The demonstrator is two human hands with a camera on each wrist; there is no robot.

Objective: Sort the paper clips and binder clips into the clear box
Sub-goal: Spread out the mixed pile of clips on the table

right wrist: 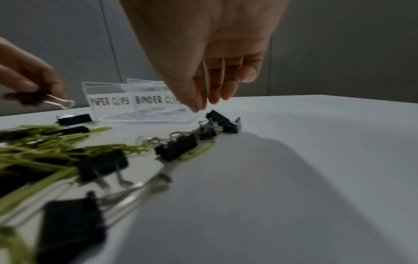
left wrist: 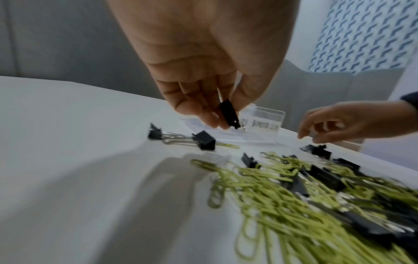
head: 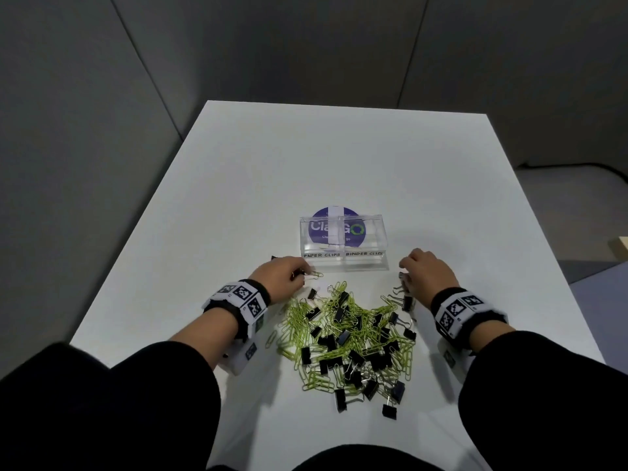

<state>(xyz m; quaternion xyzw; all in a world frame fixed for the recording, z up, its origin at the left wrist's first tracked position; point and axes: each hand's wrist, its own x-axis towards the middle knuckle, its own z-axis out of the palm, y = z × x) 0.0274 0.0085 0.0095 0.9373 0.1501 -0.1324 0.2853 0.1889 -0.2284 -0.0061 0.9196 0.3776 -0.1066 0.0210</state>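
Observation:
A clear box [head: 344, 263] stands mid-table; its left half is labelled PAPER CLIPS and its right half BINDER CLIPS [right wrist: 156, 100]. In front of it lies a mixed pile of green paper clips and black binder clips [head: 353, 338]. My left hand [head: 300, 271] hovers just left of the box front and pinches a black binder clip [left wrist: 229, 114] between thumb and fingers. My right hand [head: 404, 270] is at the pile's far right corner. Its fingertips [right wrist: 199, 105] point down just above a loose binder clip [right wrist: 222, 121] and hold nothing.
Two linked binder clips [left wrist: 181, 139] lie on the white table [head: 238, 185] left of my left hand. A round purple sticker [head: 317, 215] shows through the box. Grey walls surround the table; its right edge [head: 550, 266] is close to my right hand.

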